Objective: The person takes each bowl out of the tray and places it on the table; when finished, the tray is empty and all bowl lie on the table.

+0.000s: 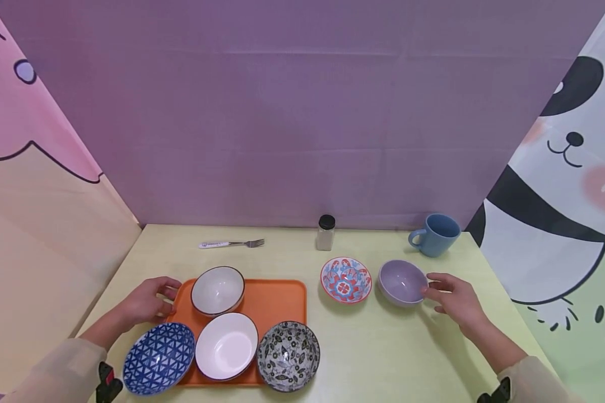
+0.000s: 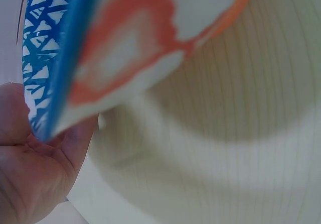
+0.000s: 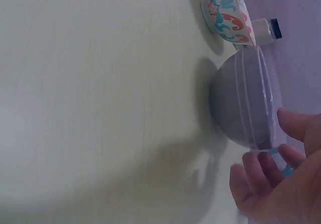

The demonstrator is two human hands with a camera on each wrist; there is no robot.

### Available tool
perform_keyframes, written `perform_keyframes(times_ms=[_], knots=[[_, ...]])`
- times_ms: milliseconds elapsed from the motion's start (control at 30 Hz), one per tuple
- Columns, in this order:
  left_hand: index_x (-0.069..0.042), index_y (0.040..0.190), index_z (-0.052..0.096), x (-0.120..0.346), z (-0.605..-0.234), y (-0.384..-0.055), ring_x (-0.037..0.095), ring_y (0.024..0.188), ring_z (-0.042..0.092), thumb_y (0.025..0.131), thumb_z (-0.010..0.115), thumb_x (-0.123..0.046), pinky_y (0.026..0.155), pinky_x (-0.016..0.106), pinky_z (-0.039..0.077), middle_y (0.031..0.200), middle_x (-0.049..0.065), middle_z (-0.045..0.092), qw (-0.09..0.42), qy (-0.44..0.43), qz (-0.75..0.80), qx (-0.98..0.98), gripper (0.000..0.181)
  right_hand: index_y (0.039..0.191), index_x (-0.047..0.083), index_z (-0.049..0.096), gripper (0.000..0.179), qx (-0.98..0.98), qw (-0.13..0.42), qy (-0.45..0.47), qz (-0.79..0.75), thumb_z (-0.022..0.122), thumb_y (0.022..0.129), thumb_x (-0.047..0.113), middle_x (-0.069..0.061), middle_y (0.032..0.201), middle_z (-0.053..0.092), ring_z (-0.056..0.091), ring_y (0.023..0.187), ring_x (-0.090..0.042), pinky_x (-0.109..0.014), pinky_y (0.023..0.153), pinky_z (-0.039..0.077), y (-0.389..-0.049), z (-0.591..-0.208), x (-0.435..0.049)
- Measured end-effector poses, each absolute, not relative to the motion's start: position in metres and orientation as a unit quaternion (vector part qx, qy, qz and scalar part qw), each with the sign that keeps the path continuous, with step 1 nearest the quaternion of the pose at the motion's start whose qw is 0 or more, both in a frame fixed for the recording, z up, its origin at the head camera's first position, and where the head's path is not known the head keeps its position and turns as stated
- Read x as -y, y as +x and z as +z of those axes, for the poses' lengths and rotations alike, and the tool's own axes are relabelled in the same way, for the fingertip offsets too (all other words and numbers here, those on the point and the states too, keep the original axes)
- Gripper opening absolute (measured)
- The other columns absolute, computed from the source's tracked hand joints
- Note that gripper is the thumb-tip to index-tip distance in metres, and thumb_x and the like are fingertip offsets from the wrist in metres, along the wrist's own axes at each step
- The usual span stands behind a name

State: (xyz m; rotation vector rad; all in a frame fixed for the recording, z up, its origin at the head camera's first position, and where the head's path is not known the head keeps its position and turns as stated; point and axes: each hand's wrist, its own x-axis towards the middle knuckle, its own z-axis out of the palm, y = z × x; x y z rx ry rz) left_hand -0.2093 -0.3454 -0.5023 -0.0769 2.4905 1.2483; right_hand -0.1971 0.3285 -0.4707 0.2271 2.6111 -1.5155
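My left hand point(image 1: 151, 300) is by the left edge of an orange tray point(image 1: 277, 294), its fingertips at the tray's rim. Whether they touch it I cannot tell. A blue patterned bowl point(image 1: 159, 358) tilts at the tray's near left corner and fills much of the left wrist view. Two white bowls, one farther point(image 1: 218, 290) and one nearer point(image 1: 227, 346), and a black floral bowl point(image 1: 288, 356) are on or over the tray. At the right side of a purple bowl point(image 1: 402, 282) is my right hand point(image 1: 454, 296), thumb near the rim point(image 3: 271, 103), fingers loosely bent and apart from its wall.
A red and blue patterned bowl point(image 1: 345, 280) stands left of the purple one. Along the back are a fork point(image 1: 232, 244), a shaker with a black lid point(image 1: 325, 234) and a blue mug point(image 1: 436, 235). A purple cloth wall point(image 1: 302, 123) rises behind the table.
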Motion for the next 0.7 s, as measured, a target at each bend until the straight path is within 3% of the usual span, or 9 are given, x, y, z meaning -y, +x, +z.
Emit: perform_keyframes(times_ms=[233, 533, 700], knots=[[0.009, 0.141, 0.043, 0.344, -0.501, -0.209, 0.028, 0.091, 0.066, 0.086, 0.068, 0.006, 0.072, 0.041, 0.064, 0.119, 0.025, 0.057, 0.174, -0.031, 0.437, -0.882, 0.06, 0.138, 0.0, 0.06, 0.055, -0.906, -0.001, 0.03, -0.423, 0.076, 0.093, 0.028, -0.026, 0.133, 0.064, 0.065, 0.121, -0.041, -0.015, 0.08, 0.052, -0.204, -0.45, -0.315], [0.009, 0.141, 0.043, 0.342, -0.5, -0.207, 0.027, 0.089, 0.065, 0.087, 0.067, 0.007, 0.071, 0.04, 0.064, 0.118, 0.024, 0.057, 0.174, -0.032, 0.435, -0.883, 0.059, 0.135, 0.003, 0.063, 0.052, -0.9, -0.001, -0.027, -0.436, 0.079, 0.09, 0.022, -0.022, 0.13, 0.067, 0.066, 0.115, -0.034, -0.021, 0.088, 0.053, -0.21, -0.421, -0.27], [0.009, 0.141, 0.042, 0.341, -0.498, -0.209, 0.028, 0.091, 0.065, 0.087, 0.066, 0.007, 0.072, 0.04, 0.064, 0.116, 0.024, 0.057, 0.179, -0.035, 0.429, -0.885, 0.059, 0.133, 0.005, 0.065, 0.052, -0.893, 0.012, -0.055, -0.447, 0.082, 0.088, 0.025, -0.017, 0.125, 0.068, 0.067, 0.111, -0.029, -0.034, 0.095, 0.056, -0.216, -0.42, -0.239]])
